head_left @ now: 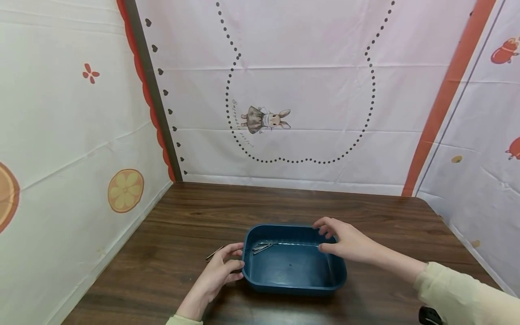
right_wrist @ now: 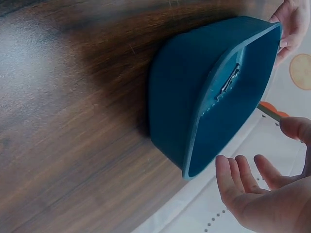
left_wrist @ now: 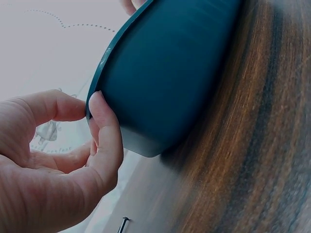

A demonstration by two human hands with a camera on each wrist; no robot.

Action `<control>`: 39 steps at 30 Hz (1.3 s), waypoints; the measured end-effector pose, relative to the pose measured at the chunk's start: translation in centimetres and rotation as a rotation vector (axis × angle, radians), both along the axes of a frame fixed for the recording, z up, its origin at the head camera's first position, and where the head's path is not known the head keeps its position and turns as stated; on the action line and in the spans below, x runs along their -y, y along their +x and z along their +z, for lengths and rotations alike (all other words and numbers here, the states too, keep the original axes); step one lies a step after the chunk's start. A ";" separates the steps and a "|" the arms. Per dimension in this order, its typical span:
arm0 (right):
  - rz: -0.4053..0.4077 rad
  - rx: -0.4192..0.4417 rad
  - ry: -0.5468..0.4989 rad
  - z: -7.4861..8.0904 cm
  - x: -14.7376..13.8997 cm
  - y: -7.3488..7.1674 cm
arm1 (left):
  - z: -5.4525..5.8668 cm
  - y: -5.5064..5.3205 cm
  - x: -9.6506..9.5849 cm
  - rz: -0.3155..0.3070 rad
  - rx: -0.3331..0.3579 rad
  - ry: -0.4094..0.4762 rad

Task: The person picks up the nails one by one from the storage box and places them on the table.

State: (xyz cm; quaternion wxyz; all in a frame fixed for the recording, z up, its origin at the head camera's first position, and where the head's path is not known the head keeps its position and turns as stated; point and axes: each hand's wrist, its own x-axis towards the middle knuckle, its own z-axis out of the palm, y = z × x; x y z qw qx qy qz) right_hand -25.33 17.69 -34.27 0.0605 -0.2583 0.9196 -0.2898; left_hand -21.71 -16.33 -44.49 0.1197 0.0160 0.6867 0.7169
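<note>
A dark blue rectangular plastic basin (head_left: pixel 292 271) stands on the table. Inside, at its left end, lie several thin metal nails (head_left: pixel 262 248). My left hand (head_left: pixel 218 271) pinches the basin's left rim between thumb and fingers, seen closely as the left hand (left_wrist: pixel 63 165) in its wrist view. The right hand (head_left: pixel 344 241) hovers at the basin's back right corner, fingers apart and loosely bent with nothing in them. In the right wrist view, the fingertips (right_wrist: pixel 221 162) show just off the rim. Another nail (head_left: pixel 214 254) lies on the table beside the left hand, partly hidden by it.
The brown wood-grain table (head_left: pixel 195 212) extends around the basin. A printed white cloth (head_left: pixel 300 90) hangs along the back edge, with more cloth (head_left: pixel 81 135) along both sides. A black object (head_left: pixel 429 315) shows under the right sleeve (head_left: pixel 455 289).
</note>
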 end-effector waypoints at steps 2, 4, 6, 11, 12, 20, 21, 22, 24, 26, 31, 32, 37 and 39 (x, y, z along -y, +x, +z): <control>0.014 0.001 -0.002 0.1 0.2 0.0 | 0.0 0.0 0.0 0.000 -0.001 0.004; 0.030 0.001 -0.005 0.1 0.5 -0.1 | -0.1 0.0 -0.1 0.001 -0.002 0.005; 0.047 -0.005 -0.004 0.0 0.7 -0.2 | -0.1 0.1 -0.1 0.004 0.000 0.006; 0.081 -0.026 0.007 -0.4 1.4 -0.5 | 0.0 0.1 -0.2 0.009 -0.001 0.008; 0.087 -0.028 0.009 -0.4 1.6 -0.5 | 0.0 0.1 -0.2 0.010 -0.001 0.008; 0.107 -0.046 0.023 -0.2 2.7 -0.6 | 0.1 0.2 -0.3 0.020 0.002 0.001; 0.109 -0.047 0.025 -0.2 2.8 -0.6 | 0.1 0.2 -0.3 0.021 0.003 0.000; 0.112 -0.047 0.027 -0.2 2.9 -0.7 | 0.1 0.2 -0.3 0.021 0.003 0.001; 0.120 -0.047 0.034 -0.2 3.1 -0.8 | 0.1 0.2 -0.3 0.020 0.001 0.002; 0.129 -0.047 0.040 -0.3 3.2 -0.9 | 0.1 0.3 -0.3 0.017 -0.002 0.005; 0.151 -0.045 0.046 -0.5 3.7 -1.2 | 0.1 0.3 -0.2 0.010 -0.003 0.011; 0.156 -0.044 0.045 -0.6 3.8 -1.3 | 0.1 0.2 -0.2 0.010 -0.003 0.012; 0.177 -0.033 0.046 -0.9 4.6 -1.3 | 0.1 0.2 -0.2 0.009 -0.006 0.015; 0.182 -0.027 0.047 -0.9 4.9 -1.3 | 0.1 0.2 -0.2 0.008 -0.007 0.015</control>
